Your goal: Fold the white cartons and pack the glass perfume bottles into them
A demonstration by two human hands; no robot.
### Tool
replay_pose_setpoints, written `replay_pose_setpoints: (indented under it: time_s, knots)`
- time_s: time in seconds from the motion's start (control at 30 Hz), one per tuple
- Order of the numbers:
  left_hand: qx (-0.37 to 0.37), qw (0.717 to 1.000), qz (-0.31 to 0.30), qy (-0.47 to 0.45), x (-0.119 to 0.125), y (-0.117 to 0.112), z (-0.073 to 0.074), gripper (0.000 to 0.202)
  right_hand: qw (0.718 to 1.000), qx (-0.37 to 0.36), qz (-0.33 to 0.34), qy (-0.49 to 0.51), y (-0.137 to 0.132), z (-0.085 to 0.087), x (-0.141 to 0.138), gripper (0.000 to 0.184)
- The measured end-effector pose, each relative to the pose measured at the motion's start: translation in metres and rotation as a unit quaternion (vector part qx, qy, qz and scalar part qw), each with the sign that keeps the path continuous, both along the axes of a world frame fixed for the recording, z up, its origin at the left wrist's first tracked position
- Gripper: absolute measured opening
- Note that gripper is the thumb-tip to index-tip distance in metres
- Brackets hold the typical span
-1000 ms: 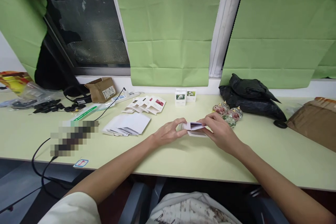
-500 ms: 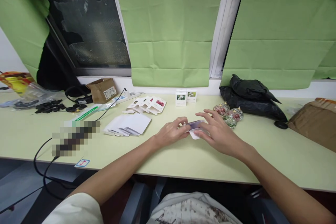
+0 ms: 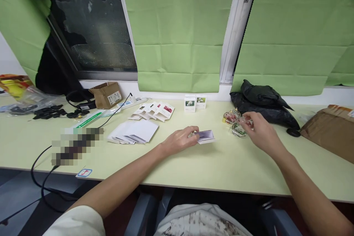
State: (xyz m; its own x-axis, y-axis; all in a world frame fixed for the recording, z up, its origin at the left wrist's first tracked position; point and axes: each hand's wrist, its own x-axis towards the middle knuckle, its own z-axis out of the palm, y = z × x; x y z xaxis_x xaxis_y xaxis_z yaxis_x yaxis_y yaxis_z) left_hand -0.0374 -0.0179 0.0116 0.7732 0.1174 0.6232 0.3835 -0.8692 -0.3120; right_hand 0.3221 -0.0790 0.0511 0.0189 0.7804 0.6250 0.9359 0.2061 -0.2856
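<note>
My left hand [image 3: 179,141] grips a small white cardboard box [image 3: 206,138] by its left end, just above the table. The box's open mouth faces up and shows a bare inside. To the right, my right hand [image 3: 261,132] has its thumb and fingers closed around a clear bauble [image 3: 248,121] with red inside, partly hidden by the fingers. Beside it on the table lie another red-filled clear bauble [image 3: 231,117] with a gold top and a green-filled bauble [image 3: 238,130].
Two upright white boxes [image 3: 190,104] with flower pictures stand near the wall. Flattened picture boxes [image 3: 166,111] and plain white cartons [image 3: 138,131] lie left. Black plastic bags [image 3: 264,107] and a brown carton [image 3: 329,131] are at the right; a cable [image 3: 34,171] hangs over the left edge.
My right hand has left the box and moved right to the baubles, closing on one. The box's flap has been opened out, and my left hand keeps hold of it.
</note>
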Motion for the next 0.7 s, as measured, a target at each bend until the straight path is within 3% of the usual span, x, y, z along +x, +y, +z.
replay_pose_setpoints:
  time_s: [0.17, 0.27, 0.33, 0.4, 0.47, 0.57, 0.7]
  knots:
    - [-0.016, 1.000, -0.002, 0.002, -0.001, 0.003, -0.005, 0.014, 0.995, 0.037, -0.023, -0.086, 0.004, -0.016, 0.013, 0.027]
    - [-0.128, 0.989, -0.008, -0.069, 0.002, 0.005, -0.007, 0.023, 0.994, 0.032, -0.051, -0.095, -0.001, -0.019, 0.006, 0.024]
    - [-0.249, 0.958, 0.004, -0.145, 0.006, 0.008, -0.008, 0.033, 0.992, 0.028, -0.090, -0.080, -0.003, -0.022, 0.005, 0.026]
    - [-0.358, 0.907, 0.033, -0.219, 0.009, 0.012, -0.008, 0.041, 0.992, 0.005, -0.104, -0.072, -0.002, -0.028, 0.005, 0.024]
    - [-0.415, 0.867, 0.064, -0.269, 0.010, 0.018, -0.008, 0.047, 0.989, -0.062, -0.091, -0.100, -0.001, -0.036, 0.005, 0.025]
    - [-0.419, 0.853, 0.081, -0.300, 0.009, 0.025, -0.006, 0.055, 0.968, -0.166, -0.082, -0.168, 0.000, -0.048, -0.001, 0.031]
    - [-0.410, 0.859, 0.078, -0.298, 0.007, 0.030, -0.008, 0.060, 0.955, -0.207, -0.086, -0.193, 0.003, -0.057, -0.010, 0.034]
